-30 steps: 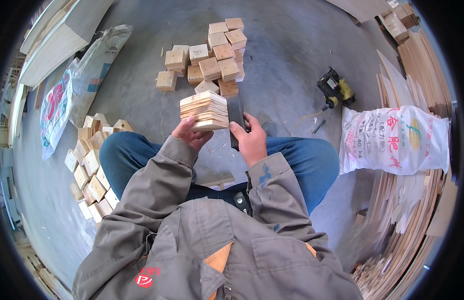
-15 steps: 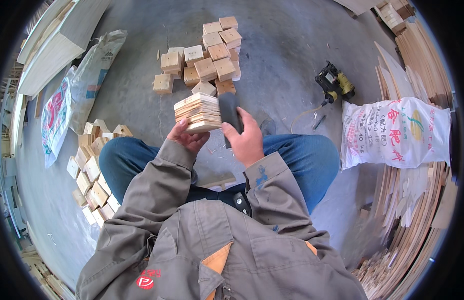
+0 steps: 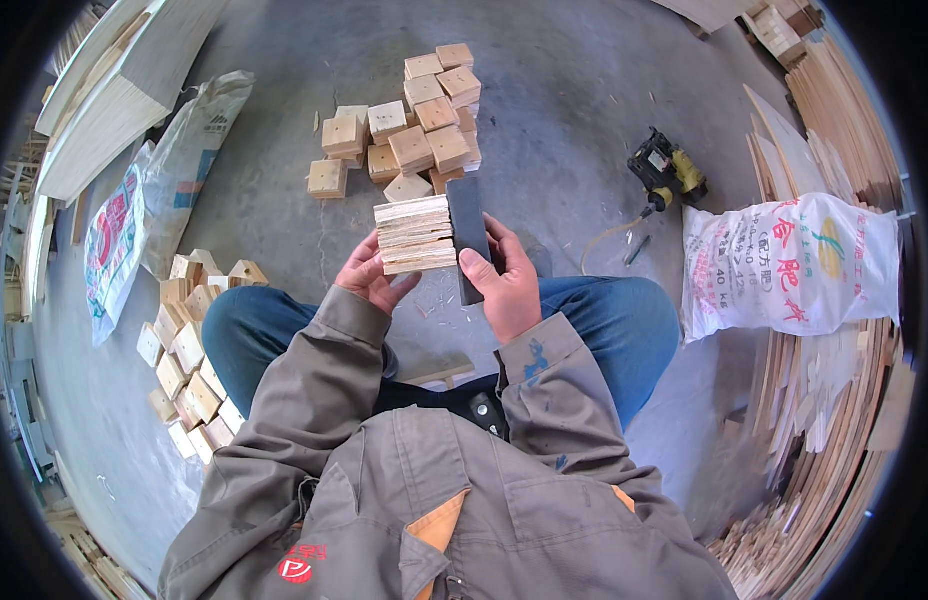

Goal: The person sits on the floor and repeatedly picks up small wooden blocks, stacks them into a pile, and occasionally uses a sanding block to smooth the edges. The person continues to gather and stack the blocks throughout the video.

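A layered plywood block [image 3: 416, 236] with rough, splintery edges is held up between my knees. My left hand [image 3: 376, 274] grips it from its left and lower side, the fingertips partly hidden behind it. My right hand [image 3: 504, 279] is closed round a flat, dark grey rectangular block [image 3: 468, 240], thumb on the near face. That dark block stands upright against the plywood block's right side. Just beyond my hands, a pile of wooden blocks [image 3: 411, 148] sits on the concrete floor.
More wooden blocks [image 3: 189, 360] are heaped by my left knee. A black and yellow power tool [image 3: 668, 168] with a cable lies ahead on the right. A full white sack [image 3: 790, 265] rests on wood strips [image 3: 834, 440] at right; limp plastic sacks [image 3: 184, 150] lie at left.
Both hands have come slightly nearer and to the right with the two blocks. The plywood block has turned to sit more level, its layered edge facing me. Both grips are kept.
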`<state>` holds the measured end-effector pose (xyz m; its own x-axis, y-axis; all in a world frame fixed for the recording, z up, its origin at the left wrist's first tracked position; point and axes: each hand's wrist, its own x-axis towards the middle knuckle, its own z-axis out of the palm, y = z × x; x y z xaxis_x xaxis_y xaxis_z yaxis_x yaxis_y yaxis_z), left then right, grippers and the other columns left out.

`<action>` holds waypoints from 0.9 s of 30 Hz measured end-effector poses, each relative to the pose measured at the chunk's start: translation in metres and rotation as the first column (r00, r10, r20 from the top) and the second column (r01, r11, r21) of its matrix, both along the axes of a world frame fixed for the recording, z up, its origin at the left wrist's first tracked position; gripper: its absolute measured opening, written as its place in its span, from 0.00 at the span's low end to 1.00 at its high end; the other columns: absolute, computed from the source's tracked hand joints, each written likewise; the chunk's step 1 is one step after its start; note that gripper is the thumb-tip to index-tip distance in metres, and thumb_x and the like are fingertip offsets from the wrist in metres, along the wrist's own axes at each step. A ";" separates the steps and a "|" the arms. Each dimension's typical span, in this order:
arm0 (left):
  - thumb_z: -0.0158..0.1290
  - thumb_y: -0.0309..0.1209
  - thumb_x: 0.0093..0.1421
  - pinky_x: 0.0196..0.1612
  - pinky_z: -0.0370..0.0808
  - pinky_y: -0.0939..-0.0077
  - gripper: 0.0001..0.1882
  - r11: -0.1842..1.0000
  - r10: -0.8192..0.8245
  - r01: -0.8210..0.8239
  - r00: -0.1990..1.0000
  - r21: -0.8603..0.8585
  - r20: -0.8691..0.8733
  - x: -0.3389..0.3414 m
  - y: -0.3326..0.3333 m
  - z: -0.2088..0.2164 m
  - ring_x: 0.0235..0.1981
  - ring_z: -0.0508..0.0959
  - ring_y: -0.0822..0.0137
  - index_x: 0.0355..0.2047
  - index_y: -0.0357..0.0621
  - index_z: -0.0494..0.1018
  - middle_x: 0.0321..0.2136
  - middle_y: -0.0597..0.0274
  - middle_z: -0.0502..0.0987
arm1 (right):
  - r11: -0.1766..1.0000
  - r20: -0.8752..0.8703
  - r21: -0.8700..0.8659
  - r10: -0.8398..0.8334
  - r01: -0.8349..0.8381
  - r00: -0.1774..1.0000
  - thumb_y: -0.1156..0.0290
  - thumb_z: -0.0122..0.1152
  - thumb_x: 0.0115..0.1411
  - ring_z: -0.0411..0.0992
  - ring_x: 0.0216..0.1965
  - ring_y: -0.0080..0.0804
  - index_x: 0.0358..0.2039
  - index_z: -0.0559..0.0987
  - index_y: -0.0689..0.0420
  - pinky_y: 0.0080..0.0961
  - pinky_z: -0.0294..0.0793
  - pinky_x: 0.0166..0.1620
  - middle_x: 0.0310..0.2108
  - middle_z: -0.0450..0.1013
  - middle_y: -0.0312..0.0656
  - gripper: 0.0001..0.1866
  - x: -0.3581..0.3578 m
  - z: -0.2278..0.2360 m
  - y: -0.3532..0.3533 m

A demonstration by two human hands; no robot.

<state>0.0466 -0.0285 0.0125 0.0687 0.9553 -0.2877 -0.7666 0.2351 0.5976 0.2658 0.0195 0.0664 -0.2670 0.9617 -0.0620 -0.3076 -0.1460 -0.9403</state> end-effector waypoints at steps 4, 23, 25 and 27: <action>0.61 0.37 0.63 0.59 0.75 0.43 0.33 0.992 0.063 -0.042 0.981 -0.118 0.185 0.003 0.002 0.016 0.60 0.74 0.52 0.66 0.47 0.63 0.59 0.51 0.73 | 0.998 0.089 0.062 -0.026 0.021 0.996 0.69 0.67 0.62 0.69 0.57 0.34 0.64 0.66 0.67 0.30 0.69 0.61 0.58 0.71 0.51 0.33 0.000 -0.003 0.000; 0.67 0.42 0.56 0.59 0.72 0.50 0.37 0.968 0.044 -0.046 0.999 -0.246 -0.013 0.017 0.005 0.002 0.56 0.75 0.55 0.63 0.47 0.65 0.56 0.54 0.74 | 0.861 0.542 0.494 -0.195 -0.122 0.818 0.64 0.69 0.57 0.68 0.59 0.53 0.61 0.71 0.68 0.40 0.65 0.63 0.57 0.70 0.59 0.34 -0.001 0.005 -0.004; 0.66 0.43 0.57 0.60 0.71 0.48 0.37 0.973 0.051 -0.043 0.998 -0.226 0.030 0.011 0.003 -0.004 0.57 0.75 0.54 0.64 0.48 0.64 0.58 0.54 0.74 | 0.921 0.575 0.374 -0.134 -0.114 0.807 0.63 0.69 0.57 0.68 0.60 0.53 0.61 0.71 0.67 0.39 0.65 0.64 0.57 0.70 0.59 0.34 -0.002 0.002 -0.004; 0.63 0.43 0.60 0.61 0.70 0.45 0.36 0.977 0.070 -0.059 0.996 -0.206 0.048 0.009 0.001 -0.002 0.59 0.74 0.52 0.65 0.48 0.63 0.59 0.54 0.73 | 0.948 0.671 0.302 -0.135 -0.102 0.729 0.62 0.68 0.58 0.70 0.57 0.53 0.61 0.71 0.66 0.39 0.68 0.61 0.55 0.72 0.60 0.34 0.003 -0.008 -0.001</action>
